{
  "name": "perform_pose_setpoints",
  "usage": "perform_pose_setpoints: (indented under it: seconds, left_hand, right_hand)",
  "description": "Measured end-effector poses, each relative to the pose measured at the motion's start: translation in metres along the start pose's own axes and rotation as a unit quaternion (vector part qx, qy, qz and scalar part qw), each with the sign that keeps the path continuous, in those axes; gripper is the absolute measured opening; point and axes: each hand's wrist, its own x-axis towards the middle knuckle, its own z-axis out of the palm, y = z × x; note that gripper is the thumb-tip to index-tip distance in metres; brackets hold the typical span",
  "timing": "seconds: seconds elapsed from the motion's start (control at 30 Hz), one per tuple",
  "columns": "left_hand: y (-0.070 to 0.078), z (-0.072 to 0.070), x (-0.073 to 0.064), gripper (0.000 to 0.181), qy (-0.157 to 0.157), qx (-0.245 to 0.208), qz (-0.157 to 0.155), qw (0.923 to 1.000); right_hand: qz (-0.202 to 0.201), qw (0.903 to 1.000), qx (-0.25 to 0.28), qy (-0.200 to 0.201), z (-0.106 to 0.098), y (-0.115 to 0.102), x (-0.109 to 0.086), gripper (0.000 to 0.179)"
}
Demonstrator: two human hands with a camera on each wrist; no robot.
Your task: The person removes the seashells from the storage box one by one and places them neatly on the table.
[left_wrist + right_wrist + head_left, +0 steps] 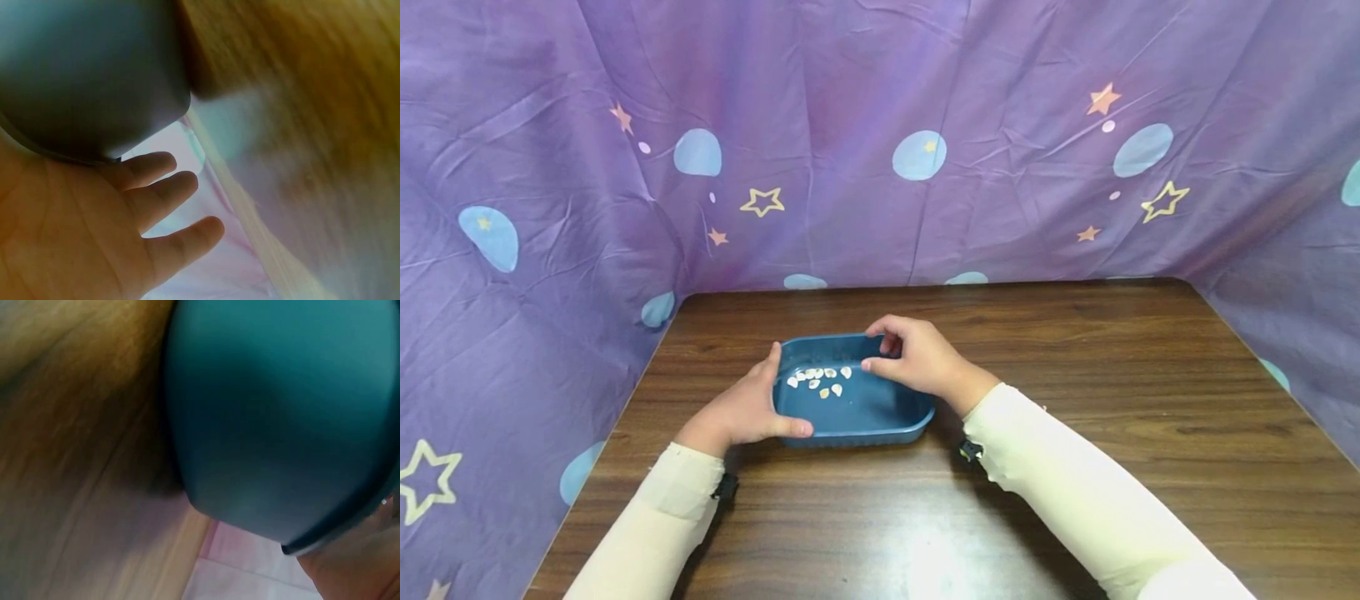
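A blue rectangular basin (872, 412) stands on the wooden table. Inside, mostly toward its left half, lie several small whitish shell-like pieces (815, 374). My left hand (748, 406) rests against the basin's left end, its thumb stretched along the front left rim. In the left wrist view, the fingers (169, 194) extend nearly straight beside the basin wall (94, 75). Over the back right part of the basin hovers my right hand (917, 354), fingers bent, thumb and index tips apart. Nothing shows between them. The basin's outer wall (275, 425) hides most of that hand in the right wrist view.
The brown wooden table (1150, 375) runs back to a purple curtain (850, 100) printed with stars and blue ovals, which hangs along the back and both sides. Glare (928, 550) shines on the tabletop near the front.
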Motion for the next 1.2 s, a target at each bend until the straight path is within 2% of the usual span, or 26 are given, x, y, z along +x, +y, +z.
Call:
perform_pose_setpoints:
  seconds: [0.57,0.93,1.2]
  left_hand:
    - [0.000,-0.001,-0.002,0.150,-0.015,-0.009,-0.004,0.9998]
    - [-0.001,-0.001,0.000,0.150,-0.016,-0.002,0.001,0.9999]
    - [-0.001,-0.001,-0.001,0.150,-0.016,0.002,-0.006,0.9999]
  right_hand:
    - [-0.010,0.9969,-0.023,-0.075,0.029,-0.005,0.016,0.043]
    - [0.025,0.9929,-0.011,-0.115,0.040,-0.002,0.021,0.037]
    - [0.034,0.9880,-0.032,-0.148,0.045,0.000,0.023,0.038]
